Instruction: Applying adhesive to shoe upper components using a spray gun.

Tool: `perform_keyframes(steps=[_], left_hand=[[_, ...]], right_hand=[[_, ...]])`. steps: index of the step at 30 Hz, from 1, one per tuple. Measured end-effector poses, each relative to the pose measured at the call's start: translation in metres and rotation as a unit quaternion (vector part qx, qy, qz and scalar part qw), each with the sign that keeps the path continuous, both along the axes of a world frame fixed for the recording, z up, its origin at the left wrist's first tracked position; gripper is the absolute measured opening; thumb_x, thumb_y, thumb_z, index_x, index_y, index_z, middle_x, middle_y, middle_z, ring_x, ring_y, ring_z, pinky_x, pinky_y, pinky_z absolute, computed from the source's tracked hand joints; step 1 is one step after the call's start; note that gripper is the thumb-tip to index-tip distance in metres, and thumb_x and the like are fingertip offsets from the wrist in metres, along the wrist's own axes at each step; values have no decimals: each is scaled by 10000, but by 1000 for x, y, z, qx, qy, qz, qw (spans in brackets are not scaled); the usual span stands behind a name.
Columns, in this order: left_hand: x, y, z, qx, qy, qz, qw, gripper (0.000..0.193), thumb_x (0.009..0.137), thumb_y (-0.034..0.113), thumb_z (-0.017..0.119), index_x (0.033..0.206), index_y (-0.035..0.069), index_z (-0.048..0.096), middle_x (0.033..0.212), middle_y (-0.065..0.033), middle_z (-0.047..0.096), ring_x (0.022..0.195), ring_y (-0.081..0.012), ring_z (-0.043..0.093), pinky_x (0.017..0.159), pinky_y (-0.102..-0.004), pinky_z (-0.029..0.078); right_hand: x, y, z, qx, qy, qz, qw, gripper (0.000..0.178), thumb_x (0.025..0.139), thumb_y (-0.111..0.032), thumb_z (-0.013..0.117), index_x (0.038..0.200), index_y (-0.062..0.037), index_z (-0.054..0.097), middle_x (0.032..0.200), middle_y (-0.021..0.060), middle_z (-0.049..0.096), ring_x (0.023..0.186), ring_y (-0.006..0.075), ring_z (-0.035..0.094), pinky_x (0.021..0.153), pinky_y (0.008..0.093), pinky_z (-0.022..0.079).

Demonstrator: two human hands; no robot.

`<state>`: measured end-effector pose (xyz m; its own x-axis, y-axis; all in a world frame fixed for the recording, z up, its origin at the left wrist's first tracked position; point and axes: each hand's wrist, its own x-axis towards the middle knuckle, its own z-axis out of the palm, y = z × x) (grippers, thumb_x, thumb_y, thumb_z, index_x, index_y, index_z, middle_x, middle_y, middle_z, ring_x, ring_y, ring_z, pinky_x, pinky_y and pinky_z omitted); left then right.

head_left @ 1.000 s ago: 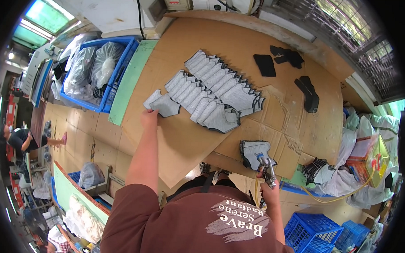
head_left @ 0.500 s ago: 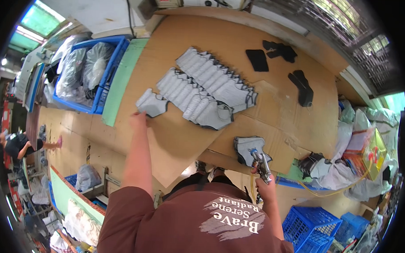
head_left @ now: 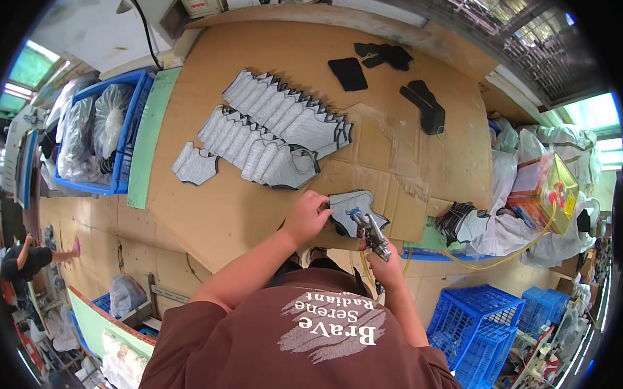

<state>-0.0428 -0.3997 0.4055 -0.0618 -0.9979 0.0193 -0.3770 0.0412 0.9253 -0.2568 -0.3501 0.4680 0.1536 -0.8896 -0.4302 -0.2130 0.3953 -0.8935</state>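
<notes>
Right hand (head_left: pixel 386 263) grips metal spray gun (head_left: pixel 374 238) over grey piece (head_left: pixel 351 201), near edge of cardboard (head_left: pixel 204 221). Left hand (head_left: pixel 306 219) at piece's left side; pinching or not, cannot tell. Looks light, pliable; best taken by edge.

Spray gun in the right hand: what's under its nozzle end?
A grey, dark-edged piece, with the left hand at its left edge. The spray gun hides part of it; whether more pieces lie beneath can't be told.

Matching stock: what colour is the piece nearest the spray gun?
Light grey piece, dark-edged; best in head view.
</notes>
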Motion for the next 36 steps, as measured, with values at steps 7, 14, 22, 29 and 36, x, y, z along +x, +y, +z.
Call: perform_keyframes(steps=[7, 14, 22, 29, 36], left_hand=[[-9, -4, -15, 21, -38, 4, 999, 201, 681, 76, 661, 850, -10, 598, 787, -146, 566, 689, -288, 560, 625, -362, 454], [-9, -5, -12, 49, -70, 4, 996, 173, 700, 113, 671, 811, -3, 606, 774, -142, 596, 693, -247, 580, 632, -328, 467], [-10, -6, -16, 53, -71, 7, 996, 155, 700, 107, 662, 797, -2, 608, 773, -138, 598, 700, -249, 578, 642, -332, 463], [-9, -9, -13, 56, -68, 10, 996, 141, 696, 99, 661, 782, 0, 609, 762, -134, 600, 683, -250, 577, 629, -334, 464], [21, -2, 9, 130, 40, 64, 989, 89, 732, 57, 613, 806, 9, 597, 763, -121, 614, 670, -204, 590, 620, -310, 467]], right_hand=[[0, 6, -17, -20, -22, -9, 1000, 268, 687, 27, 444, 928, -9, 557, 772, 37, 561, 742, 133, 524, 708, 258, 417], [2, 5, -26, -6, -34, 0, 999, 217, 700, 20, 439, 888, -10, 542, 735, 29, 539, 707, 130, 511, 677, 260, 417], [-5, 6, -23, -1, -26, -47, 999, 233, 696, 35, 435, 900, -6, 538, 740, 24, 540, 712, 119, 510, 682, 252, 418], [-12, 2, -11, 17, -2, -98, 995, 268, 691, 47, 435, 929, -7, 545, 751, 16, 536, 729, 114, 518, 708, 251, 426], [-14, 9, -20, -35, 27, -45, 998, 284, 773, 5, 508, 1052, -24, 553, 926, 21, 601, 853, 121, 550, 707, 229, 430]])
